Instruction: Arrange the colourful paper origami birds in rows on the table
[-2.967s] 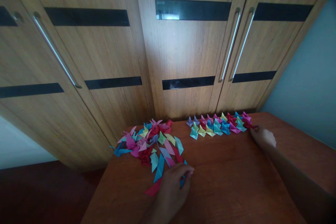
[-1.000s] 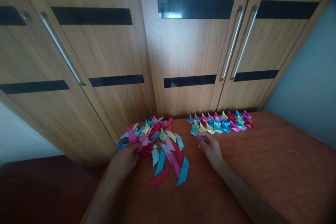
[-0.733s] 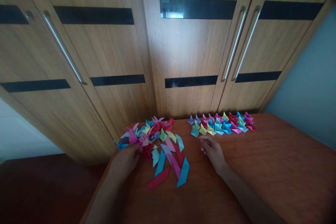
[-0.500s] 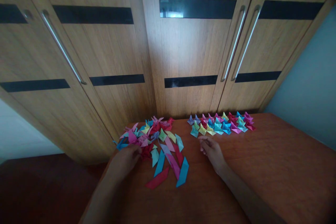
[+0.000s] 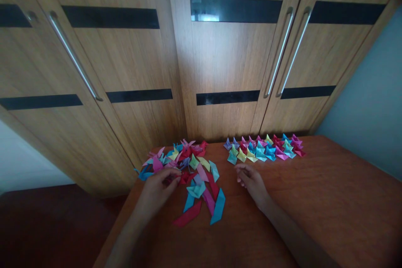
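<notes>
My left hand [image 5: 161, 184] is at the right front of a heap of folded paper cranes [image 5: 157, 162], its thumb and forefinger pinched on a red folded paper piece [image 5: 186, 178]. Just right of those fingertips, a teal paper boat [image 5: 195, 189] lies over several flat folded strips, among them a blue strip [image 5: 218, 206] and a red strip [image 5: 188, 214]. My right hand [image 5: 251, 182] rests loosely curled above the table, with nothing visible in its fingers. It is just in front of rows of colourful paper boats [image 5: 260, 150].
The brown wooden table [image 5: 314, 213] has its left edge beside my left forearm. Behind it stands a wooden wardrobe [image 5: 226, 58] with long metal handles and black panels. A pale blue wall [image 5: 367, 104] is at the right.
My left hand has moved right, and the red folded piece has shifted right with it. The teal boat now lies further right, across the strips. My right hand has barely moved.
</notes>
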